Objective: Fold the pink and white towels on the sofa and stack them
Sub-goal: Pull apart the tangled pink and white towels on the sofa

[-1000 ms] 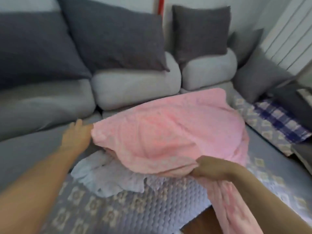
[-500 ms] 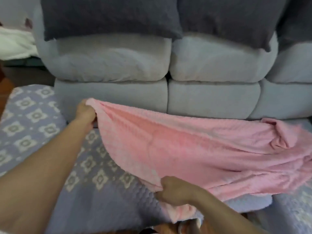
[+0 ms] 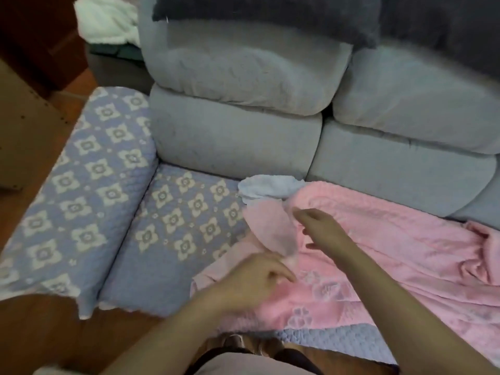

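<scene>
The pink towel (image 3: 392, 253) lies spread and rumpled over the right part of the sofa seat. One corner flap of it stands lifted and blurred between my hands. My left hand (image 3: 251, 280) has its fingers curled at the flap's lower tip and seems to pinch it. Just right of the flap, my right hand (image 3: 319, 228) hovers over the towel with fingers loosely apart. The white towel (image 3: 267, 188) pokes out from under the pink one's far left edge, against the backrest.
The seat and the left armrest (image 3: 81, 190) wear a lilac quilted cover with flower prints. Grey back cushions (image 3: 235, 131) rise behind, dark pillows on top. A white fluffy blanket (image 3: 108, 20) lies beyond the sofa at top left. Wooden floor shows at left.
The pink towel, held up stretched between both hands, now lies down on the seat. My right hand has let go. The white towel has come into view. The view has shifted left.
</scene>
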Tool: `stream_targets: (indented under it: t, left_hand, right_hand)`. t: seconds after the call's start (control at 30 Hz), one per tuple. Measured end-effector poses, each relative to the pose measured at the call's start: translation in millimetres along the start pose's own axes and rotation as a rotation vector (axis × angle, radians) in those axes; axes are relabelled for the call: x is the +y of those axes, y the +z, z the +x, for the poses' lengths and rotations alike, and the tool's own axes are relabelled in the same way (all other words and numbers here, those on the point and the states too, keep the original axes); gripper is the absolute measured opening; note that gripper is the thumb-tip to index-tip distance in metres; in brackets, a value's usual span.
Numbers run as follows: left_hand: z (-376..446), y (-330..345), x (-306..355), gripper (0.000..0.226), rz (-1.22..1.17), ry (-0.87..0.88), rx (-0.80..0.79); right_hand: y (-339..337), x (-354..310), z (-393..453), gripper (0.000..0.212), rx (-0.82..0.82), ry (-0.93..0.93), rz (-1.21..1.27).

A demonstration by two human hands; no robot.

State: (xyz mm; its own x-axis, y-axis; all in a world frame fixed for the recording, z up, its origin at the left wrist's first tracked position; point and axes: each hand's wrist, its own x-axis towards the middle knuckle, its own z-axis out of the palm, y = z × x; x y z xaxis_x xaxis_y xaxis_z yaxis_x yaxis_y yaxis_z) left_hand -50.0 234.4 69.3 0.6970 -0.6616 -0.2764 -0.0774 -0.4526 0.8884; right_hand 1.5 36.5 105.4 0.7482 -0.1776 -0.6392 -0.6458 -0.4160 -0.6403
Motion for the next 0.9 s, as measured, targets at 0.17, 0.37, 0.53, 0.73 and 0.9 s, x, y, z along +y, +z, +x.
stream_targets:
  t: [0.17, 0.37, 0.53, 0.73, 0.9]
  left_hand:
    - [12, 76, 31, 0.051, 0.301, 0.148, -0.224]
    - [-4, 108, 25, 0.039, 0.178, -0.038, -0.267]
    - [-8, 118, 9, 0.052, -0.15, -0.506, 0.056]
    - [-34, 58, -34, 0.008, 0.069, -0.652, 0.445]
    - [-103, -44, -114, 0.01, -0.168, -0.767, 1.001]
  right_hand:
    - [26, 76, 16, 0.099, -0.373, 0.284, -0.793]
    - [-27, 142, -7, 0.021, -0.29, 0.485, -0.663]
    - [-92, 114, 36, 0.033, 0.231, 0.516, 0.068]
    - [-48, -55, 27, 0.04, 0.48, -0.239, 0.221]
    - [39, -188, 54, 0.028, 0.315, -0.398, 0.454]
